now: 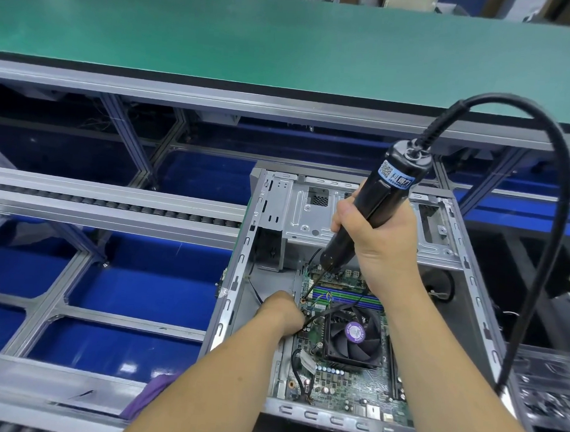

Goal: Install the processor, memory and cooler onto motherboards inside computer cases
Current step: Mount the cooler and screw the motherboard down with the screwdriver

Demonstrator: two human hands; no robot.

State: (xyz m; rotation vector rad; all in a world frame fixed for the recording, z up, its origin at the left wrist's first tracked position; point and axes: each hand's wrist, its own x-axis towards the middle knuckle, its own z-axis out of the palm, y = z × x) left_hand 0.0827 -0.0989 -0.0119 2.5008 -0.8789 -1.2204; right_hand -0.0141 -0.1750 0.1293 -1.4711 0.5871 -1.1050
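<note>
An open grey computer case (236, 279) lies flat in front of me with a green motherboard (343, 383) inside. A black cooler fan (354, 335) with a purple centre label sits on the board, and memory slots (352, 296) lie just beyond it. My right hand (379, 241) grips a black electric screwdriver (374, 201), whose bit tip meets a screw spot (303, 300) at the board's left edge. My left hand (282, 312) rests curled at that edge beside the bit, fingers hidden; a thin black wire (334, 310) runs from it toward the fan.
The screwdriver's thick black cable (554, 205) loops up and down the right side. A green conveyor belt (287, 39) runs across the back. Aluminium frame rails (111, 202) and blue bins (146, 280) lie to the left. A clear tray of parts (546, 392) sits at right.
</note>
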